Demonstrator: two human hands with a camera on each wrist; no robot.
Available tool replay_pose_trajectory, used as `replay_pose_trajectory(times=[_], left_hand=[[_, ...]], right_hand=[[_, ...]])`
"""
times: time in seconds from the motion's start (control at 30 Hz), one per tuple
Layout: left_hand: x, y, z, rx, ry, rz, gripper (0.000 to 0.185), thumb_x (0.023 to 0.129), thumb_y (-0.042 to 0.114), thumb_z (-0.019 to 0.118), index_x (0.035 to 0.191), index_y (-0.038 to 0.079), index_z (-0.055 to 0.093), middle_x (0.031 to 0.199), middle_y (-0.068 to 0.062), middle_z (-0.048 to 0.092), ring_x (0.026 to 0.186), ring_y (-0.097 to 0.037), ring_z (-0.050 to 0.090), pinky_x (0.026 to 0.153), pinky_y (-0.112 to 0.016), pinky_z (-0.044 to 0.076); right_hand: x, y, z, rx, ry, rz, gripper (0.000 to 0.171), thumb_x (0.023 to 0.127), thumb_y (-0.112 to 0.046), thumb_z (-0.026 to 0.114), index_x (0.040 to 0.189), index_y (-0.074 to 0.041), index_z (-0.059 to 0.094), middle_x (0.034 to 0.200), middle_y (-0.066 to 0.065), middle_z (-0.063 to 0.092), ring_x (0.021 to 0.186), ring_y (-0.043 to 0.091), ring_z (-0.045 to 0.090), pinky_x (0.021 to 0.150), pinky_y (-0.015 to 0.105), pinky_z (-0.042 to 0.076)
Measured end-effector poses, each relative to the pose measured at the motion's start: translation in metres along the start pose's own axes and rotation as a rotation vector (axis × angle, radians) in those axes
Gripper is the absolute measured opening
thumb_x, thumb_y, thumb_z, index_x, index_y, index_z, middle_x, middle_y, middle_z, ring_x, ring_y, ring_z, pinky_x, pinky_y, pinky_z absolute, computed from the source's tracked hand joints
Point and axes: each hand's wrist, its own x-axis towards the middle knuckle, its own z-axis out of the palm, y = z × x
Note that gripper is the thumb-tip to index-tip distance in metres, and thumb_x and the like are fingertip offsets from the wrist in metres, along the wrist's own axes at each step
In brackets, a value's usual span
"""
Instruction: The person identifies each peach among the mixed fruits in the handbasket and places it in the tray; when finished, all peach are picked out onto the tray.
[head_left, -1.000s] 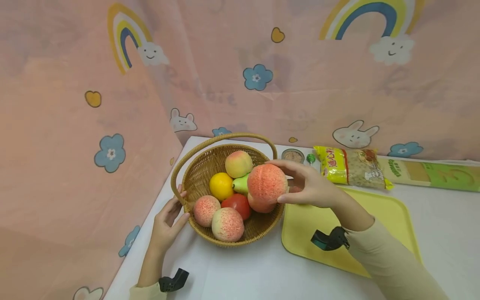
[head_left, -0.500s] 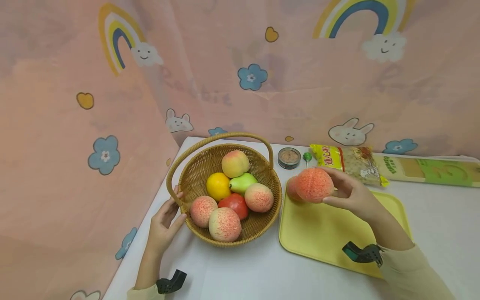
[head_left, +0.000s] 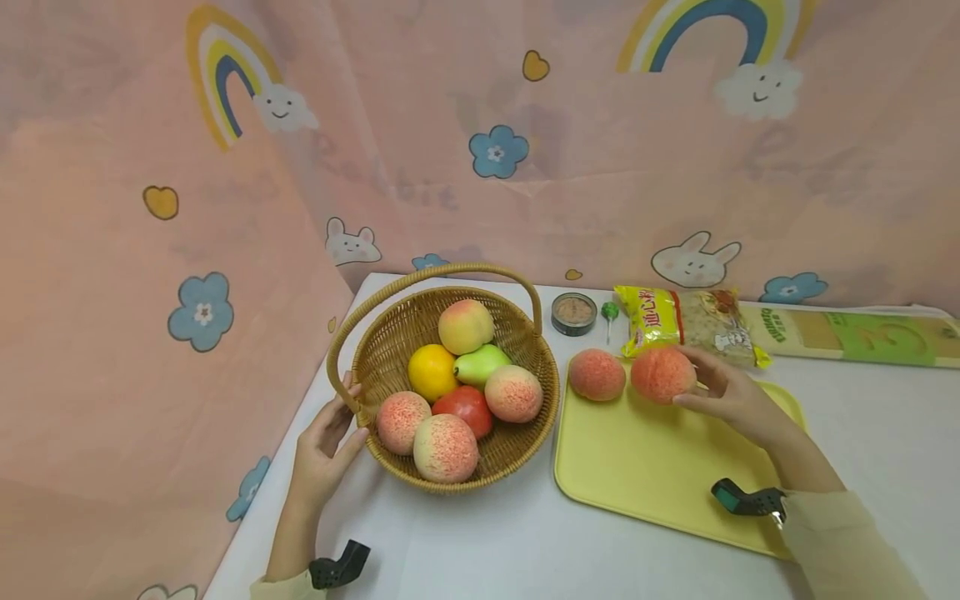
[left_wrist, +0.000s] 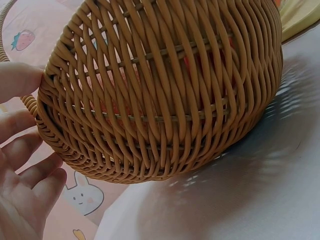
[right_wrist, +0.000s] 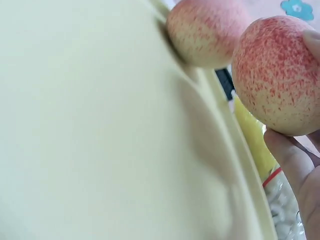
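My right hand (head_left: 723,392) grips a speckled pink peach (head_left: 662,373) (right_wrist: 277,75) at the far end of the yellow tray (head_left: 660,475), low over its surface. A second peach (head_left: 597,374) (right_wrist: 207,30) lies on the tray just to its left. My left hand (head_left: 327,429) (left_wrist: 20,170) rests with relaxed fingers against the rim of the woven basket (head_left: 390,350) (left_wrist: 165,90), where the handle joins it. The basket holds several fruits: peaches, a lemon (head_left: 431,371), a green pear (head_left: 480,362) and a red tomato (head_left: 467,406).
Behind the tray lie a small round tin (head_left: 573,313), a green lollipop (head_left: 609,312), a yellow bag of dry pasta (head_left: 686,321) and a flat green packet (head_left: 855,333). Pink patterned cloth walls close the left and back sides of the white table (head_left: 480,550).
My right hand carried the peach from above the basket rightward and down to the tray's far end, beside the other peach. The left hand stayed at the basket.
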Motion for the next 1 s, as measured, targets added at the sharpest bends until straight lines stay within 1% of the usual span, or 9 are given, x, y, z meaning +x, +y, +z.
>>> replay_pose_trajectory(times=[0.1, 0.17, 0.27, 0.33, 0.4, 0.5, 0.57, 0.8, 1.0], left_hand=[[0.000, 0.000, 0.000, 0.004, 0.002, -0.004, 0.051, 0.081, -0.021, 0.054, 0.130, -0.018, 0.041, 0.146, -0.035, 0.029, 0.136, -0.012, 0.039, 0.109, -0.019, 0.036], [0.000, -0.001, 0.000, 0.002, 0.007, 0.017, 0.052, 0.080, -0.022, 0.053, 0.130, -0.019, 0.042, 0.145, -0.035, 0.030, 0.136, -0.012, 0.040, 0.109, -0.020, 0.036], [0.000, -0.001, 0.000, 0.001, 0.012, 0.025, 0.052, 0.079, -0.022, 0.053, 0.130, -0.018, 0.042, 0.145, -0.035, 0.030, 0.135, -0.011, 0.040, 0.109, -0.019, 0.036], [0.000, 0.000, 0.001, 0.001, 0.013, 0.031, 0.052, 0.079, -0.022, 0.053, 0.130, -0.019, 0.042, 0.145, -0.035, 0.031, 0.135, -0.012, 0.041, 0.109, -0.020, 0.036], [0.000, 0.000, 0.001, 0.007, 0.011, 0.020, 0.052, 0.080, -0.022, 0.054, 0.130, -0.018, 0.042, 0.146, -0.033, 0.031, 0.135, -0.011, 0.040, 0.109, -0.019, 0.036], [0.000, -0.001, 0.000, 0.017, 0.008, 0.011, 0.052, 0.080, -0.021, 0.054, 0.130, -0.018, 0.042, 0.146, -0.032, 0.031, 0.136, -0.011, 0.040, 0.109, -0.019, 0.036], [-0.001, -0.002, -0.001, 0.018, 0.005, 0.003, 0.051, 0.080, -0.021, 0.054, 0.130, -0.017, 0.042, 0.147, -0.032, 0.031, 0.136, -0.012, 0.040, 0.109, -0.019, 0.037], [-0.001, -0.002, -0.002, 0.009, -0.002, -0.032, 0.051, 0.082, -0.020, 0.054, 0.131, -0.017, 0.041, 0.147, -0.034, 0.028, 0.138, -0.014, 0.037, 0.110, -0.020, 0.035], [-0.001, -0.003, -0.002, 0.009, -0.001, -0.028, 0.051, 0.082, -0.020, 0.054, 0.131, -0.018, 0.041, 0.147, -0.033, 0.028, 0.138, -0.015, 0.038, 0.110, -0.020, 0.036]], right_hand=[[-0.001, 0.011, -0.003, -0.047, -0.011, 0.046, 0.065, 0.089, -0.009, 0.064, 0.145, -0.003, 0.031, 0.139, -0.009, 0.037, 0.116, -0.016, 0.034, 0.089, 0.003, 0.040], [-0.001, 0.017, -0.004, -0.071, -0.019, 0.075, 0.067, 0.089, -0.011, 0.065, 0.146, -0.004, 0.030, 0.143, 0.002, 0.036, 0.118, -0.013, 0.034, 0.089, 0.002, 0.038], [-0.002, 0.022, -0.006, -0.075, -0.033, 0.102, 0.069, 0.089, -0.013, 0.065, 0.147, -0.005, 0.029, 0.146, 0.015, 0.032, 0.131, 0.004, 0.035, 0.090, 0.001, 0.036], [-0.003, 0.025, -0.008, -0.069, -0.041, 0.116, 0.069, 0.089, -0.014, 0.065, 0.147, -0.006, 0.028, 0.147, 0.016, 0.031, 0.134, 0.010, 0.034, 0.090, 0.000, 0.036], [-0.003, 0.027, -0.009, -0.058, -0.048, 0.118, 0.069, 0.089, -0.014, 0.065, 0.147, -0.007, 0.027, 0.148, 0.012, 0.032, 0.134, 0.006, 0.032, 0.090, 0.000, 0.035], [-0.003, 0.031, -0.010, -0.025, -0.059, 0.103, 0.068, 0.090, -0.011, 0.064, 0.147, -0.007, 0.027, 0.145, -0.002, 0.035, 0.123, -0.013, 0.031, 0.091, -0.001, 0.033], [-0.003, 0.033, -0.011, 0.006, -0.069, 0.087, 0.068, 0.090, -0.009, 0.063, 0.147, -0.007, 0.027, 0.143, -0.009, 0.035, 0.120, -0.019, 0.029, 0.091, -0.002, 0.031], [-0.003, 0.039, -0.012, 0.100, -0.089, 0.039, 0.069, 0.090, -0.002, 0.059, 0.148, -0.004, 0.023, 0.140, -0.019, 0.032, 0.120, -0.020, 0.029, 0.093, 0.000, 0.033], [-0.004, 0.043, -0.014, 0.172, -0.112, 0.011, 0.071, 0.090, 0.004, 0.057, 0.149, -0.001, 0.018, 0.137, -0.023, 0.032, 0.121, -0.022, 0.030, 0.094, 0.000, 0.033]])
